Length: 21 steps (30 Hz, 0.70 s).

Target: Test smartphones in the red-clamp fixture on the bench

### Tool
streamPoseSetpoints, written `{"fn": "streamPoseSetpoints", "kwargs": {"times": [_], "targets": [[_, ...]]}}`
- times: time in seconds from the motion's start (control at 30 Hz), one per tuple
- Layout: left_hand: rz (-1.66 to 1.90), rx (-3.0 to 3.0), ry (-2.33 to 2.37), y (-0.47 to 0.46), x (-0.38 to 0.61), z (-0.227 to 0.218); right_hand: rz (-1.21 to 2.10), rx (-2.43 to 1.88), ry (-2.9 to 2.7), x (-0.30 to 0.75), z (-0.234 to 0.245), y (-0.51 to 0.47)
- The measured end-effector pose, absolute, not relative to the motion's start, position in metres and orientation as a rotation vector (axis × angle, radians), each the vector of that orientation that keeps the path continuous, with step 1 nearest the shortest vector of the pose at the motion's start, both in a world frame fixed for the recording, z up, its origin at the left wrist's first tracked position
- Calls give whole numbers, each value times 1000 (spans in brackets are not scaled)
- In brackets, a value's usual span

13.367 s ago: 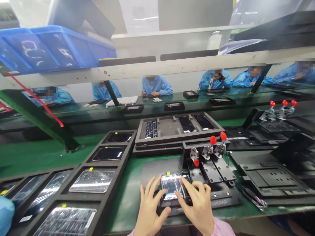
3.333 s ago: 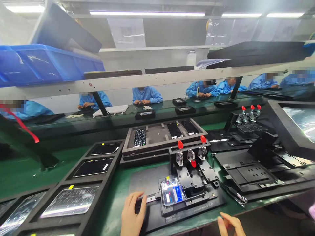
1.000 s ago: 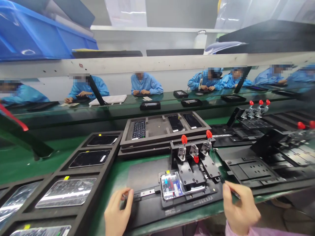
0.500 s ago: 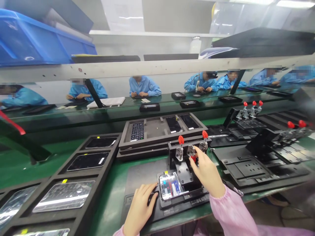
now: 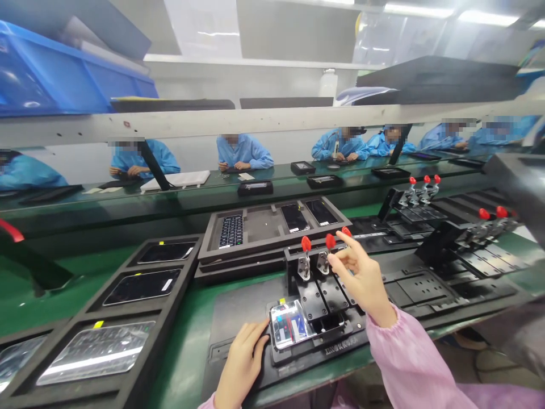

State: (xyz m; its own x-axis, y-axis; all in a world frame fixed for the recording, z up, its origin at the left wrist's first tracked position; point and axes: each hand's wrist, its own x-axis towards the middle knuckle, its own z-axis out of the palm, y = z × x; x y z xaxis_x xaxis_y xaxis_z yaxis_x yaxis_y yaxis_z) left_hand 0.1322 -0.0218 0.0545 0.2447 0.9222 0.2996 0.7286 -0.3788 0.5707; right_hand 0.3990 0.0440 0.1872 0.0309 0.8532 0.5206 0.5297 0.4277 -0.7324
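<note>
As we look down at the green worktop [image 5: 187,346], we see two bare hands with pink sleeves [image 5: 413,363]. A phone [image 5: 289,324] in shiny clear film lies flat in a black holder [image 5: 317,349]. It sits between the two hands, closer to the left one.

Our left hand [image 5: 242,363] is low on the near side of the holder. Its fingers [image 5: 258,341] are close together and curve in, with the tips just beside the left edge of the phone. We cannot tell if they are gripping anything.

Our right hand [image 5: 361,278] is up in the air, past the far side of the phone and well apart from it. Its fingers [image 5: 343,241] are spread apart and hold nothing. The pointing finger is just beside the red handles of the toggle clamps [image 5: 319,253], but we cannot tell if it touches one.

Behind the clamps, a dark tray [image 5: 272,224] holds two phones and a keypad-like part. To the left, a black foam tray [image 5: 142,287] holds more phones. Workers in blue [image 5: 244,152] sit at the far bench.
</note>
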Motion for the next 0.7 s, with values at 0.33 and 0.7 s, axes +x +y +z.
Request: {"fn": "streamPoseSetpoints", "kwargs": {"times": [0.33, 0.7], "targets": [[920, 2188, 1515, -20, 139, 48, 93, -1347, -1503, 437, 190, 70], [842, 2190, 1417, -6, 174, 53, 385, -1276, -1572, 439, 187, 92]]}}
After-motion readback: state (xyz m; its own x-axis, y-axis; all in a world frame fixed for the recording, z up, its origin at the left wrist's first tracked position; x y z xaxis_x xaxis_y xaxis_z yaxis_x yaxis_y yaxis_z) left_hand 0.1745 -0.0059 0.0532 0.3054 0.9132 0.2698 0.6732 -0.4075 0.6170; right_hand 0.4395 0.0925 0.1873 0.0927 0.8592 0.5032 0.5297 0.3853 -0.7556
